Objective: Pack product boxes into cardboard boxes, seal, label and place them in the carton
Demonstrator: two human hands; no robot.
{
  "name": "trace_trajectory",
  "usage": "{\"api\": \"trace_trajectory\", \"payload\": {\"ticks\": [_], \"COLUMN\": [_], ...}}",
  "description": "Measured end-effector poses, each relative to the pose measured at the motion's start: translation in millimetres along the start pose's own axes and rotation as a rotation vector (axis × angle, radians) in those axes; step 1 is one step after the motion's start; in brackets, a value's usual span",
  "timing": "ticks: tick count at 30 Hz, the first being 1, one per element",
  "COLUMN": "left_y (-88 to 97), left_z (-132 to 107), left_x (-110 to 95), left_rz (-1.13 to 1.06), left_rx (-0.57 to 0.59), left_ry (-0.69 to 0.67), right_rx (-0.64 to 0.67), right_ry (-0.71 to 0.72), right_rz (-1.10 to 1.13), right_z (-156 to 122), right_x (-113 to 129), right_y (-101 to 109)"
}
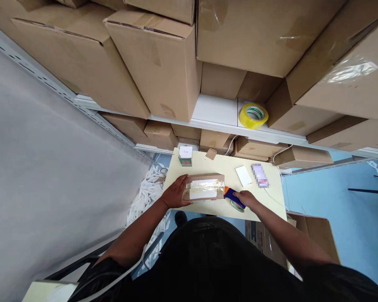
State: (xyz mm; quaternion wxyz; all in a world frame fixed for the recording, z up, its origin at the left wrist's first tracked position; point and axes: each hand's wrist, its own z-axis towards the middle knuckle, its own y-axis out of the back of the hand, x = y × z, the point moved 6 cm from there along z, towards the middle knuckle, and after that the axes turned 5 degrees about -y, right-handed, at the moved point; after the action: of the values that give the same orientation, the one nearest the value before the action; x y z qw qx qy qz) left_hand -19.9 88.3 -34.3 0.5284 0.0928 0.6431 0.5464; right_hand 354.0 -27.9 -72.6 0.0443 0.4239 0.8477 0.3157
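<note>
A small cardboard parcel (205, 187) with a white label and shiny clear tape over its top lies on a pale yellow table (227, 167). My left hand (175, 193) rests flat against the parcel's left end, fingers spread over it. My right hand (246, 198) is closed on a blue and orange tape dispenser (233, 195), whose head touches the parcel's right end. The dispenser's tape roll (237, 205) shows under my fingers.
On the table lie a white card (243, 175), a blurred phone (260, 175), a green-and-white small box (185, 155) and a cardboard scrap (211, 154). A yellow tape roll (253, 115) sits on the shelf among stacked cartons. An open carton (315, 235) stands at right; white scraps (145, 193) litter the floor at left.
</note>
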Motion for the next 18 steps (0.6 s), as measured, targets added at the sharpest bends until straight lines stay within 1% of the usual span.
{"api": "trace_trajectory", "payload": {"ticks": [4, 5, 7, 9, 11, 13, 14, 16, 17, 18], "left_y": [3.9, 4.4, 3.4, -0.3, -6.3, -13.9, -17.3, -20.8, -20.6, -19.6], "left_z": [-6.3, -7.9, -12.1, -18.4, -27.2, -36.4, -39.7, -43.8, -45.0, -46.1], "left_x": [-18.1, -21.8, -25.8, -24.2, -17.9, -12.6, -12.6, -17.1, -20.7, -24.5], "left_rz": [-0.049, -0.057, -0.066, -0.072, -0.095, -0.142, -0.17, -0.216, -0.234, -0.249], "left_rx": [0.023, 0.009, -0.042, -0.107, -0.146, -0.119, -0.082, -0.017, -0.001, 0.004], "left_ry": [-0.02, -0.007, 0.053, 0.165, 0.329, 0.482, 0.519, 0.515, 0.49, 0.458], "right_rx": [-0.341, -0.398, -0.468, -0.483, -0.462, -0.476, -0.502, -0.536, -0.515, -0.465], "right_ry": [0.031, 0.042, 0.07, 0.087, 0.075, 0.072, 0.087, 0.175, 0.235, 0.285], "right_rz": [-0.254, -0.302, -0.372, -0.409, -0.416, -0.392, -0.361, -0.238, -0.143, -0.033], "right_z": [-10.3, -11.5, -12.4, -13.1, -15.7, -23.0, -28.6, -42.0, -48.7, -54.6], "right_x": [-10.8, -10.5, -7.1, -3.2, -1.4, 1.2, 4.0, 13.6, 19.8, 25.7], "right_y": [-10.7, -15.5, -27.2, -39.1, -47.8, -50.0, -48.9, -47.0, -47.7, -49.9]}}
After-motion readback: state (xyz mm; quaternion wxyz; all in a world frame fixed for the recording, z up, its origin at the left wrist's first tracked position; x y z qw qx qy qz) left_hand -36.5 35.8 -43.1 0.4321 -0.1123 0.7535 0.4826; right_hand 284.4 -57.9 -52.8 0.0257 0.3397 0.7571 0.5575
